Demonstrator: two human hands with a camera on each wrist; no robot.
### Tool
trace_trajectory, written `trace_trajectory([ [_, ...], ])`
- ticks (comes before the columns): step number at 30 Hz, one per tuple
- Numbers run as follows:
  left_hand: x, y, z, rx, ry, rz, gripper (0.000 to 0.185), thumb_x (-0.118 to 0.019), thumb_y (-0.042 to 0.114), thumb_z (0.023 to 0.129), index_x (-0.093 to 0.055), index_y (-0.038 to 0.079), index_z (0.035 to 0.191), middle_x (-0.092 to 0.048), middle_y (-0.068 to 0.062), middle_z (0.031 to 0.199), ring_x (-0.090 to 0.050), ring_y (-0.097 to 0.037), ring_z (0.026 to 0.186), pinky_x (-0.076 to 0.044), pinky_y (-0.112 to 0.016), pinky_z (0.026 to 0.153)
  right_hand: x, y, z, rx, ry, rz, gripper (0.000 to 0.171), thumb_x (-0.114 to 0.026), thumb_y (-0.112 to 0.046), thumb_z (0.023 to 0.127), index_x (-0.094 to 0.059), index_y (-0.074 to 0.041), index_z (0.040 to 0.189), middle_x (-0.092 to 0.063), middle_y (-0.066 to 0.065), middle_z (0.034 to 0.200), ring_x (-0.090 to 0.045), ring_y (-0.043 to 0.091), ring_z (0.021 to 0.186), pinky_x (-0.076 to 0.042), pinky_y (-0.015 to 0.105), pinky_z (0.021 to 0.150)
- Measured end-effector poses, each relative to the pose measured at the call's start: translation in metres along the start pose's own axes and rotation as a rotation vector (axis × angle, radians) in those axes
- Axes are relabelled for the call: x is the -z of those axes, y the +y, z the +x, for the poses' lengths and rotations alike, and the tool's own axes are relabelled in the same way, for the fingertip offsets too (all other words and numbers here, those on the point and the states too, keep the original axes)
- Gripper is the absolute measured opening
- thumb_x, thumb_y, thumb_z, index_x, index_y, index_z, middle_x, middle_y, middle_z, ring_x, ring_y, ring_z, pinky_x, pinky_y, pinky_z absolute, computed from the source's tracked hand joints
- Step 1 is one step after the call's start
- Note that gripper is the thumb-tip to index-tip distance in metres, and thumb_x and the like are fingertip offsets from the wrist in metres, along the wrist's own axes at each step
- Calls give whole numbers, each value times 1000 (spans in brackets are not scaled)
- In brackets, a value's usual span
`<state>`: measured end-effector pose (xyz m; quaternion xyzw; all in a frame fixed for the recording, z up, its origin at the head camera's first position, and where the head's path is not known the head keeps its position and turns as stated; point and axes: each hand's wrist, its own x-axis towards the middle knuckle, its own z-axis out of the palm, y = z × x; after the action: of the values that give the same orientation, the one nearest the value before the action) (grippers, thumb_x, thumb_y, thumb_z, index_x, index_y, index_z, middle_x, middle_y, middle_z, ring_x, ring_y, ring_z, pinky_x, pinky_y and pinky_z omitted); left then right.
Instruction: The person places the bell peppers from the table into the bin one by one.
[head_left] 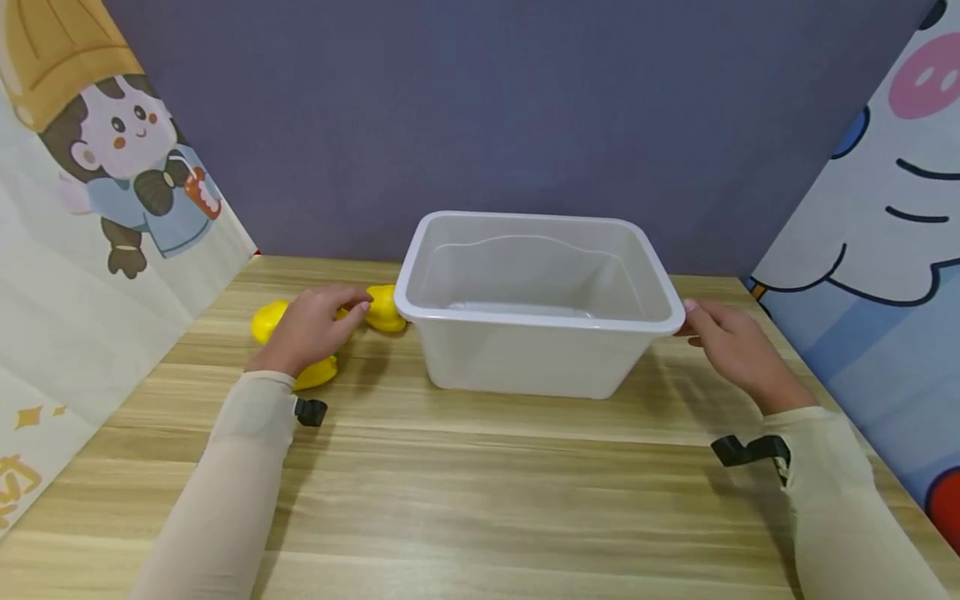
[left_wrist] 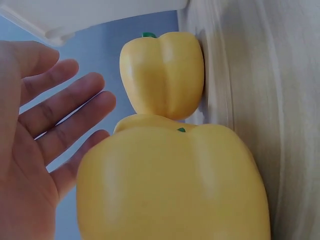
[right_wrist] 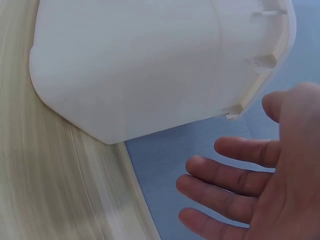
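A white plastic bin (head_left: 525, 354) stands upright at the back middle of the table, its open top facing up. Just left of it lie several yellow bell peppers (head_left: 386, 310), with green stems showing in the left wrist view. My left hand (head_left: 315, 327) hovers over this group and hides part of it in the head view; its fingers are relaxed and hold nothing. From the left wrist, one large pepper (left_wrist: 172, 185) fills the foreground beside the palm. At the bin's right rim, my right hand (head_left: 727, 346) has its fingers loosely extended, fingertips close to the rim corner.
The wooden table (head_left: 480, 500) reaches back to a dark grey-blue wall panel (head_left: 525, 108). Cartoon-printed sheets (head_left: 67, 308) flank both sides. A black strap mount (head_left: 750, 450) sits on the right wrist, and a smaller black mount (head_left: 311, 412) on the left.
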<state>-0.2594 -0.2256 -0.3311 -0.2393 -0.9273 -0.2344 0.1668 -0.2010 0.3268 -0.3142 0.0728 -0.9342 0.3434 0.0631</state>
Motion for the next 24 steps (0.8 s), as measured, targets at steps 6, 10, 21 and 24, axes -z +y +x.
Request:
trace_trajectory([
  [6,0,1,-1,42,-43,-17,24,-62,20,101,-72,9,120,-71,-9,118,-65,-31,109,-49,-53,95,-1,0,2,13,-14,92,62,-28,-45,109,-51,5,140,-60,23,128,-61,5,104,-52,17,81],
  [10,2,2,-1,62,-44,-31,25,-61,21,102,-72,9,121,-71,-9,118,-65,-31,107,-50,-52,94,-3,0,1,22,-12,129,63,-26,-46,109,-48,3,142,-57,22,132,-56,-6,101,-52,17,81],
  [21,2,3,-1,47,-42,-22,26,-60,25,103,-72,9,119,-71,-8,116,-66,-29,104,-51,-51,92,-8,-5,0,59,-9,239,58,-25,-45,109,-51,-4,141,-56,6,129,-57,5,111,-55,23,84],
  [24,2,4,-1,59,-53,-18,25,-61,24,102,-72,10,120,-71,-8,117,-66,-29,105,-50,-52,93,-9,-5,0,64,-15,244,58,-24,-44,109,-50,-4,143,-55,6,130,-57,4,111,-54,22,84],
])
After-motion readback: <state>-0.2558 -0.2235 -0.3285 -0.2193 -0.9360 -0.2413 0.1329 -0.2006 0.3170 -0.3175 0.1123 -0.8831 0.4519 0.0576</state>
